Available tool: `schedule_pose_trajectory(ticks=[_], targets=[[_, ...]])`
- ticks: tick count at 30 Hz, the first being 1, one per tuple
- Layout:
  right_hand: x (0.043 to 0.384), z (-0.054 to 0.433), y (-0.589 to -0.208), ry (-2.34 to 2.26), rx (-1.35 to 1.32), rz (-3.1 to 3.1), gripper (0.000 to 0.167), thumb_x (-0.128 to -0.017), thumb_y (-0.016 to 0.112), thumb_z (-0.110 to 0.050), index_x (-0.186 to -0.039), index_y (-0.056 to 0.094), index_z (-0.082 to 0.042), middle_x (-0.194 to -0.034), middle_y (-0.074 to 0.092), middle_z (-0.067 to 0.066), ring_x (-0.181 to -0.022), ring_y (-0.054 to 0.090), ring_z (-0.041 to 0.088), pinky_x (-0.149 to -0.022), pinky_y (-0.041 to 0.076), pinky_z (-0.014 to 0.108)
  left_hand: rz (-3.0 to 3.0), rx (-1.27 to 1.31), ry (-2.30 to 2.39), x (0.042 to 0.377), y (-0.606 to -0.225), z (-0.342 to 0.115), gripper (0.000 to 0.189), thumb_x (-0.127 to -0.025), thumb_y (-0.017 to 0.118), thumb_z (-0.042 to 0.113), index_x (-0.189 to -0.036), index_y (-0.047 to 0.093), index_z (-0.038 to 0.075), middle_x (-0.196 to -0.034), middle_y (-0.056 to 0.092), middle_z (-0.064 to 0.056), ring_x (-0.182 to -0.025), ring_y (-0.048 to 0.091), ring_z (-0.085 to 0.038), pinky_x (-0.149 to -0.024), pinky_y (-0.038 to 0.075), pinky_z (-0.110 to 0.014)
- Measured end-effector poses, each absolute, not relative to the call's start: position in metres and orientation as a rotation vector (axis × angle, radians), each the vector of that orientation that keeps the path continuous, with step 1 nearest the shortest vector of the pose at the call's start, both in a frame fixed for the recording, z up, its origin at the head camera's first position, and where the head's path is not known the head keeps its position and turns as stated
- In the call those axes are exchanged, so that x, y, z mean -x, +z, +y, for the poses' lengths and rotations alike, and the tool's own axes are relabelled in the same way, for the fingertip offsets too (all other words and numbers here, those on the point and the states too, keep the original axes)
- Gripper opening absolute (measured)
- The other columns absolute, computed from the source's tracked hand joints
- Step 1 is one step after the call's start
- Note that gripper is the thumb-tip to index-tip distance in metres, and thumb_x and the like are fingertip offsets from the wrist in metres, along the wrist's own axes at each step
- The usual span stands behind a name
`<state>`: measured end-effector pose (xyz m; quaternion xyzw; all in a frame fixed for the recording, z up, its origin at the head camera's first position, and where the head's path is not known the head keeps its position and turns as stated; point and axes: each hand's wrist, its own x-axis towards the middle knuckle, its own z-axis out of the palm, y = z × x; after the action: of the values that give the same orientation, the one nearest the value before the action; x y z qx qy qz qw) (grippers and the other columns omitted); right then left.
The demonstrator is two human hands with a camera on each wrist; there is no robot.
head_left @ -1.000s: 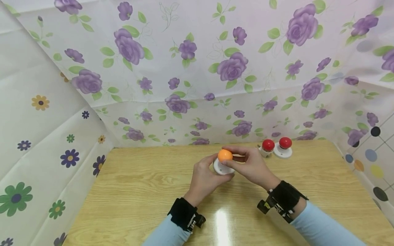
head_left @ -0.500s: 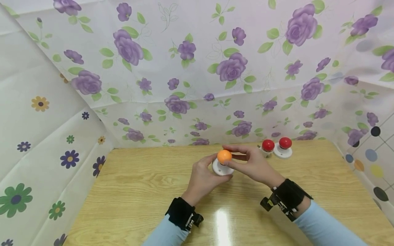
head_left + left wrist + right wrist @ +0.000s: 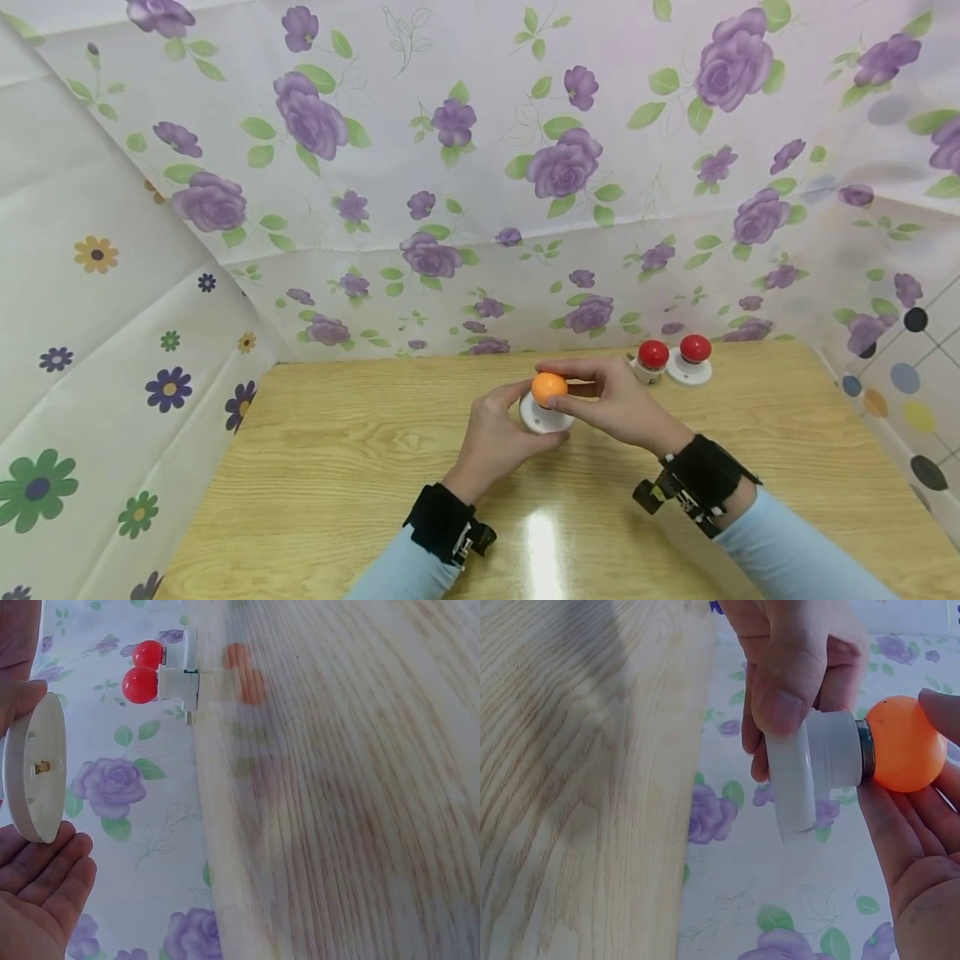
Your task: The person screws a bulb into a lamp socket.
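Observation:
Above the table in the head view, my left hand [image 3: 491, 433] grips a white round lamp holder [image 3: 543, 419] by its rim. An orange light bulb [image 3: 550, 389] sits in the holder's socket, and my right hand [image 3: 626, 404] has it between thumb and fingers. The right wrist view shows the bulb's dark metal collar [image 3: 866, 748] against the white socket [image 3: 836, 750]. In the left wrist view the underside of the lamp holder [image 3: 46, 787] faces the table, with a small brass contact [image 3: 42, 767] visible. The bulb itself is hidden there.
Two red bulbs stand at the table's back right: one red bulb [image 3: 654, 355] in a small white holder, the other red bulb [image 3: 695, 348] on a round white base [image 3: 688, 372]. Flowered sheeting [image 3: 480, 167] rises behind the wooden table [image 3: 337, 483].
My right wrist has swung slightly to the right, and the right fingers have shifted a little on the orange bulb. The lamp holder stays in my left hand, nearly in place.

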<state>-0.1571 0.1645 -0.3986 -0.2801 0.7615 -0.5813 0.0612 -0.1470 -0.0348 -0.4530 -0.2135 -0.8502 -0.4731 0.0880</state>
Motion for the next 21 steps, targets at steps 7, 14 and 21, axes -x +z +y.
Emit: schedule_pose_trajectory(ticks=[7, 14, 21], targets=[[0.156, 0.162, -0.4, -1.855, 0.779, 2.266, 0.04, -0.084, 0.07, -0.02, -0.123, 0.062, -0.015, -0.127, 0.06, 0.006, -0.112, 0.061, 0.019, -0.086, 0.053, 0.029, -2.506, 0.596, -1.433, 0.146, -0.452, -0.032, 0.061, -0.065, 0.08, 0.049, -0.121, 0.059, 0.032, -0.111, 0.066, 0.012, -0.1, 0.062, -0.007, -0.08, 0.053, -0.029], [0.154, 0.158, -0.403, -1.936, 0.739, 2.288, 0.04, -0.083, 0.071, -0.019, -0.121, 0.063, -0.014, -0.124, 0.062, 0.009, -0.11, 0.062, 0.018, -0.084, 0.053, 0.029, -2.461, 0.544, -1.408, 0.146, -0.453, -0.027, 0.058, -0.065, 0.08, 0.048, -0.118, 0.06, 0.034, -0.103, 0.067, 0.013, -0.092, 0.063, -0.001, -0.073, 0.053, -0.024], [0.153, 0.155, -0.407, -1.949, 0.724, 2.393, 0.039, -0.081, 0.072, -0.024, -0.119, 0.064, -0.02, -0.122, 0.064, 0.007, -0.112, 0.06, 0.025, -0.088, 0.053, 0.034, -2.438, 0.501, -1.407, 0.145, -0.451, -0.024, 0.058, -0.064, 0.081, 0.043, -0.118, 0.061, 0.032, -0.104, 0.067, 0.012, -0.094, 0.064, -0.004, -0.075, 0.053, -0.023]])
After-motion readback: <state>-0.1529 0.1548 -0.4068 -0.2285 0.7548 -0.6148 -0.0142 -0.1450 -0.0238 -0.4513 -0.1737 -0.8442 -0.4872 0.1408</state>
